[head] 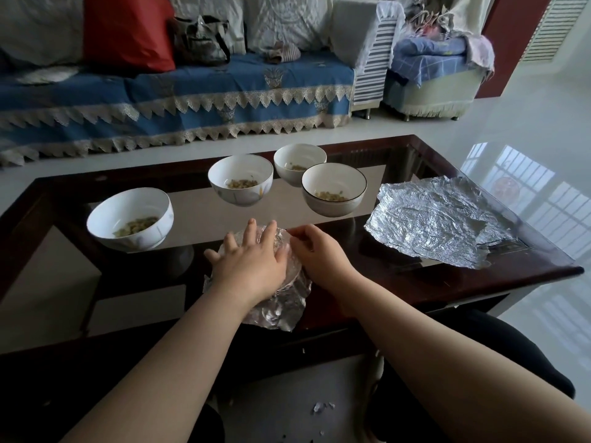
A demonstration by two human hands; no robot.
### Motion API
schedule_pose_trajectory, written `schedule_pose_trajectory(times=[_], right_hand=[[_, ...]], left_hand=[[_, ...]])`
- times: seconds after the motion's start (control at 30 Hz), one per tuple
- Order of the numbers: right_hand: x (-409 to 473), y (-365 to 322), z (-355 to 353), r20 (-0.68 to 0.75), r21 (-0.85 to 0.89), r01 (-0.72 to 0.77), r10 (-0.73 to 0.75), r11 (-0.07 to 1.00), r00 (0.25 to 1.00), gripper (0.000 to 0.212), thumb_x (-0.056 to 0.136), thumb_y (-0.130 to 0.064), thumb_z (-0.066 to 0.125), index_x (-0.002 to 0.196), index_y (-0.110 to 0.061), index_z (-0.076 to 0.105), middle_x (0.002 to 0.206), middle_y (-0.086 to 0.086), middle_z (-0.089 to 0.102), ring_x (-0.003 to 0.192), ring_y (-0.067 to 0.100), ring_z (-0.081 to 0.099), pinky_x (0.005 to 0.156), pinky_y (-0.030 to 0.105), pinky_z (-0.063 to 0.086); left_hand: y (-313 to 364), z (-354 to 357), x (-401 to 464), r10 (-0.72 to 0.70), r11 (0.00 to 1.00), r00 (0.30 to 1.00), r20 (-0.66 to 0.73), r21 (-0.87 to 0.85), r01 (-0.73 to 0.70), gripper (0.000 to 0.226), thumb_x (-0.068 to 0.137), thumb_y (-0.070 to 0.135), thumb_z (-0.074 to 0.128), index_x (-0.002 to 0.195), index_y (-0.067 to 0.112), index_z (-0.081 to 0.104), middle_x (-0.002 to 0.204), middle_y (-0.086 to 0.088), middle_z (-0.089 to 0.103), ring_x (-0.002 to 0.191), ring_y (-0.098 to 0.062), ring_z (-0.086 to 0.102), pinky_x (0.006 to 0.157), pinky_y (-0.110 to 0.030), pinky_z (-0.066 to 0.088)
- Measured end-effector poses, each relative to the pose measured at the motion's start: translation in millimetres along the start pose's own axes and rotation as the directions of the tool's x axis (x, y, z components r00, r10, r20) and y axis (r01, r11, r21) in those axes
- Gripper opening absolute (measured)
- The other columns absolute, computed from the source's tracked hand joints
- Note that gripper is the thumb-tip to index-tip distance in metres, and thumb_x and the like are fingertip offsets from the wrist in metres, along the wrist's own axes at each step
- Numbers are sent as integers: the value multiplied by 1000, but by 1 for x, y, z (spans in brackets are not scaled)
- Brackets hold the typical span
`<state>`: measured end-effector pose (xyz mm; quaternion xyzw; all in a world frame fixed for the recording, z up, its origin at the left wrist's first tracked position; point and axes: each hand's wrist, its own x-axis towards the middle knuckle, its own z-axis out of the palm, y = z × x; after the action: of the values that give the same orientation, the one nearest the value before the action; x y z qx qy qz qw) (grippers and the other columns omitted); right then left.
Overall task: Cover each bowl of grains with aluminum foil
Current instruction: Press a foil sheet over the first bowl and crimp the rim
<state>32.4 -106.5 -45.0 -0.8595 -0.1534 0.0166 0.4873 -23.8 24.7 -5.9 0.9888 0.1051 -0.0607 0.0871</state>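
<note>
While our left hand (252, 260) presses flat, fingers spread, on the crinkled silver foil-wrapped bowl (281, 302), our right hand (315, 251) pinches its foil edge just beside. Beyond our hands stand four uncovered white grain bowls (240, 179); loose foil sheets (431, 225) lie to the right.

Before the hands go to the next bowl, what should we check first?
1. Foil on the near bowl pressed down all round: cannot tell, the hands hide much of it.
2. Left hand steadying the top: ok, it lies flat on the foil.
3. Right hand tucking the side: ok, its fingers pinch the foil edge.
4. More foil ready: ok, foil sheets lie on the table to the right.
5. Bowls left open: not ok, four uncovered bowls show grains.
</note>
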Motion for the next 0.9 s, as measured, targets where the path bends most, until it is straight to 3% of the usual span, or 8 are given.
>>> schedule_pose_trajectory(times=[0.17, 0.33, 0.47, 0.53, 0.6, 0.67, 0.73, 0.9], right_hand=[[11, 4, -2, 60, 30, 11, -13, 999, 998, 21, 93, -24, 58, 110, -19, 69, 82, -9, 63, 70, 2, 55, 71, 23, 41], [4, 1, -11, 158, -112, -59, 76, 992, 985, 40, 99, -50, 40, 82, -21, 62, 69, -10, 55, 70, 10, 52, 65, 26, 39], [1, 2, -17, 258, -19, -194, 192, 981, 947, 65, 97, -58, 34, 106, -2, 65, 84, 5, 60, 80, 16, 53, 75, 31, 42], [-4, 5, -17, 261, 87, -270, 240, 959, 935, 67, 94, -60, 41, 104, 2, 64, 79, 7, 57, 75, 17, 51, 71, 30, 41], [-10, 9, -18, 306, 336, -375, 277, 864, 911, 61, 93, -55, 51, 101, 4, 64, 79, 12, 55, 74, 21, 51, 72, 32, 42], [-13, 13, -16, 443, 612, -478, 227, 630, 867, 44, 97, -38, 53, 109, 3, 65, 90, 18, 60, 80, 26, 58, 76, 34, 50], [-15, 12, -17, 549, 715, -549, 139, 432, 824, 34, 99, -25, 48, 120, -2, 61, 103, 18, 66, 89, 25, 66, 83, 34, 54], [-16, 6, -18, 599, 725, -583, 82, 366, 796, 30, 102, -18, 42, 127, -8, 53, 108, 12, 64, 96, 25, 63, 88, 36, 51]], left_hand=[[-9, 5, -2, 158, 986, 987, -2, 62, -158, 85, 80, 78, 2, 154, 36, 0, 163, 5, -16, 148, -31, -18, 114, -65, -5], [-11, 8, -3, 170, 983, 985, 38, 66, -172, 91, 68, 87, 3, 150, 49, -6, 162, 6, -17, 148, -32, -18, 113, -63, -4], [-11, 10, -3, 176, 982, 984, 22, 67, -177, 90, 69, 89, 6, 150, 51, -5, 162, 5, -18, 148, -33, -18, 114, -63, -5], [-11, 10, -2, 175, 982, 985, 17, 69, -175, 91, 68, 89, 6, 150, 51, -5, 162, 5, -17, 148, -33, -18, 114, -63, -4], [-11, 11, -2, 172, 982, 985, 17, 72, -173, 92, 67, 90, 4, 150, 51, -5, 162, 5, -17, 148, -33, -17, 114, -63, -3], [-11, 12, -2, 171, 982, 985, 18, 72, -172, 93, 66, 90, 4, 150, 51, -5, 163, 5, -17, 148, -33, -16, 113, -63, -2], [-11, 12, -2, 170, 983, 985, 20, 71, -171, 92, 67, 90, 5, 150, 51, -6, 163, 5, -16, 148, -33, -16, 113, -64, -2], [-10, 10, -2, 168, 984, 986, 26, 64, -169, 91, 68, 90, 6, 150, 50, -5, 163, 6, -16, 148, -33, -16, 113, -64, -2]])
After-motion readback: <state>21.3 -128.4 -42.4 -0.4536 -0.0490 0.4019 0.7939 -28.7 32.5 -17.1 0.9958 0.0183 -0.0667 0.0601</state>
